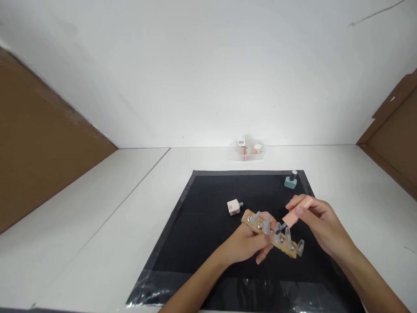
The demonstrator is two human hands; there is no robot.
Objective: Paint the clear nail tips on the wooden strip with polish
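My left hand (249, 243) is closed around a wooden nail-tip stand (250, 218), held tilted above the black mat. Several clear false nails (266, 224) stand along it on small metal mounts. Between the fingers of my right hand (321, 219) is a nail polish brush (298, 211) with a peach cap. Its dark bristles point down and left at the middle false nail, and seem to touch it. A white polish bottle (233, 207) without its cap lies on its side on the mat, just beyond my left hand.
A teal nail polish bottle (290, 180) stands near the mat's far right corner. Behind the black mat (195, 234), a clear plastic tray (249, 157) holds two polish bottles against the white wall. Brown cardboard panels (42, 134) border the white table on both sides.
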